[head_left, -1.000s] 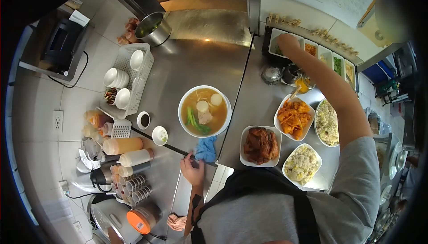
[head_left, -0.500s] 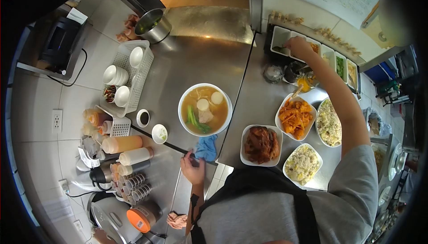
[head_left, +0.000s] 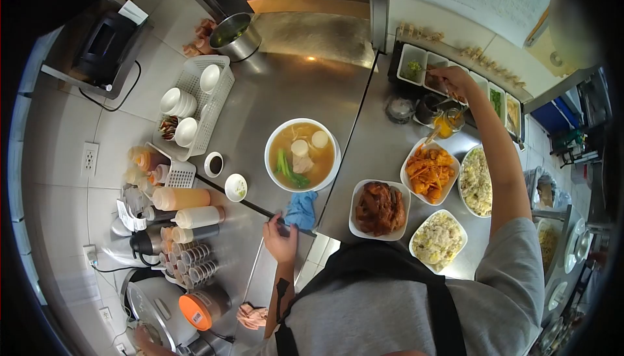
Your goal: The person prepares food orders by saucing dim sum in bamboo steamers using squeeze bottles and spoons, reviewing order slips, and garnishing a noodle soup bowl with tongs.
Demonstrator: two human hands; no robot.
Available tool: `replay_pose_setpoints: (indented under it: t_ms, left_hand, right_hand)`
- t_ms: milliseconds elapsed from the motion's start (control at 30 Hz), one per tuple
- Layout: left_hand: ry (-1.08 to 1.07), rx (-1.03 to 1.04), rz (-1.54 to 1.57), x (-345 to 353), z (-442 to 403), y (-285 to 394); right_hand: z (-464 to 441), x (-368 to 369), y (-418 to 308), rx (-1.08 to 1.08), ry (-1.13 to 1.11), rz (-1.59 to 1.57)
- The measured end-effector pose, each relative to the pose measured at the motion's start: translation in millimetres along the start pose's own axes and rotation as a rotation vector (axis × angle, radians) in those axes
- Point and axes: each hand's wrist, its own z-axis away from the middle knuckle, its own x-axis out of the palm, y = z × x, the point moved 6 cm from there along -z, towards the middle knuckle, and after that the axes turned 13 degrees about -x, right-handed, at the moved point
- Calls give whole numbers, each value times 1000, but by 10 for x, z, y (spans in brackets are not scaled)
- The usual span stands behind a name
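Observation:
My right hand [head_left: 453, 81] is over the row of white condiment containers [head_left: 478, 81], at the ones just right of the container of chopped greens [head_left: 412, 68]. Its fingers point down and are closed; whatever they hold is hidden. On the steel counter, my left hand [head_left: 281, 241] rests at the dark seam, thumb and fingers apart, beside a crumpled blue cloth [head_left: 301, 210]. Just beyond the cloth stands a large white bowl of noodle soup [head_left: 302, 154] with bok choy, meat and pale round slices. Left of it are small dishes of dark sauce [head_left: 213, 164] and chopped greens [head_left: 236, 187].
Bowls of orange-sauced food [head_left: 430, 169], browned meat [head_left: 380, 208] and fried rice [head_left: 439, 240] stand near my body. Small jars [head_left: 447, 124] sit below the containers. A white basket of bowls [head_left: 214, 105], squeeze bottles [head_left: 182, 198] and a steel pot [head_left: 236, 36] line the left side.
My right hand has moved right, from the first container to the ones beside it, uncovering the chopped greens. My left hand stays by the blue cloth. The view has shifted slightly.

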Motion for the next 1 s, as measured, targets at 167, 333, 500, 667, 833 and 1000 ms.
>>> replay_pose_setpoints:
  t_ms: [167, 333, 500, 667, 833, 1000]
  left_hand:
    - [6, -2, -1, -5, 4, -9]
    - [2, -8, 16, -17, -2, -30]
    - [1, -27, 29, -43, -1, -61]
    - [16, -14, 33, -60, 1, -74]
    - [71, 51, 54, -100, 14, -81]
    - [41, 12, 67, -108, 25, -106]
  right_hand:
    - [23, -43, -22, -58, 35, 38]
    - [332, 281, -489, -138, -63, -13]
    - [913, 1268, -956, -115, -289, -60]
    - [1350, 2358, -779, -150, -425, -26]
    - [1393, 2872, -711, -535, -285, 380]
    - [1488, 3032, -772, -682, -245, 445]
